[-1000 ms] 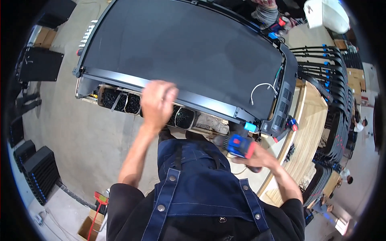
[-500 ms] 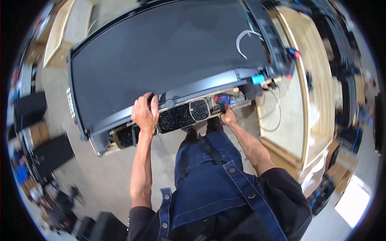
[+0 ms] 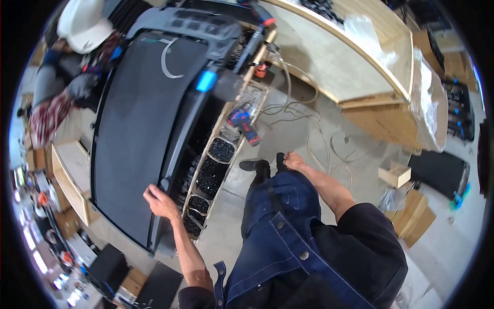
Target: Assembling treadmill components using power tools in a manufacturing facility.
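A long black treadmill (image 3: 139, 129) lies in front of me, its side rail running along the near side. My left hand (image 3: 163, 204) is at this rail beside a small round knob (image 3: 164, 182), fingers loosely bent and apart, holding nothing I can see. My right hand (image 3: 294, 161) hangs above the floor near my boots with its fingers curled in; anything inside them is hidden. A blue and red cordless drill (image 3: 244, 125) lies across a long wooden tray (image 3: 230, 164) beside the treadmill. Black screws (image 3: 210, 176) and other small dark parts fill tubs in the tray.
A person in a white cap (image 3: 85, 26) bends over the treadmill's far side. Pale hoses (image 3: 314, 126) loop over the floor to the right. A large wooden crate (image 3: 355, 62) stands at the upper right, cardboard (image 3: 414, 219) and a small open box (image 3: 395, 175) below it.
My right hand has come off the drill, which now lies on the tray. My view has turned right, so the treadmill appears steeper and farther left. My left hand has lifted and bent its fingers.
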The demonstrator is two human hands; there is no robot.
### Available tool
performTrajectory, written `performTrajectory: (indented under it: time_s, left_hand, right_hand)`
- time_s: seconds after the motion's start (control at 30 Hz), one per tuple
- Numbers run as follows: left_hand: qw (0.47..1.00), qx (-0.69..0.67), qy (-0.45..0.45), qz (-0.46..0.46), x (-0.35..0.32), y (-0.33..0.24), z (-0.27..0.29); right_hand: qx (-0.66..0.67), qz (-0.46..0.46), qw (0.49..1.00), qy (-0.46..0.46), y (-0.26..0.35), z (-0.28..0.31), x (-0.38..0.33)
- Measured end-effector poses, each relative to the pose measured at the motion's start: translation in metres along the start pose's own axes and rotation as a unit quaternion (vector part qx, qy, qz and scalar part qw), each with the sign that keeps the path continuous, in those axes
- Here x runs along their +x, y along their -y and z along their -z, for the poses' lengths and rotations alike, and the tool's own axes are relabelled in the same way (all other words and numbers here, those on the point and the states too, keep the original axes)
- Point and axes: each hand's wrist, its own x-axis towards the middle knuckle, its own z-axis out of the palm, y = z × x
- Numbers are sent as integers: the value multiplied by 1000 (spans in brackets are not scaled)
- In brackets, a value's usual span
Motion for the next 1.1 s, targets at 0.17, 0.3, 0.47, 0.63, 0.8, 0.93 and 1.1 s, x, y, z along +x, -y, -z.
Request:
performTrajectory:
  time_s: [0.17,0.3,0.47,0.63,0.8,0.93,1.1]
  left_hand:
    - [999,25,-38,7,0,6,-18]
    - [925,272,-52,-261,19,64,-20]
    - [894,292,-75,-332,37,92,-26]
    - [872,342,-140,-320,65,154,9]
    - [976,73,-92,-184,61,92,-39]
    - [984,-46,-122,-122,33,67,-52]
    - [985,-71,-69,-142,95,113,-162]
  right_hand:
    - [73,-10,997,11,-34,-42,34]
    - [54,9,997,47,-68,-81,100]
    - [20,28,998,59,-126,-134,218]
    - [89,17,996,12,-132,-171,342]
    - [134,44,990,-27,-124,-201,449]
    - [182,97,975,-82,-61,-205,503]
    - [203,7,965,-164,-100,-219,580]
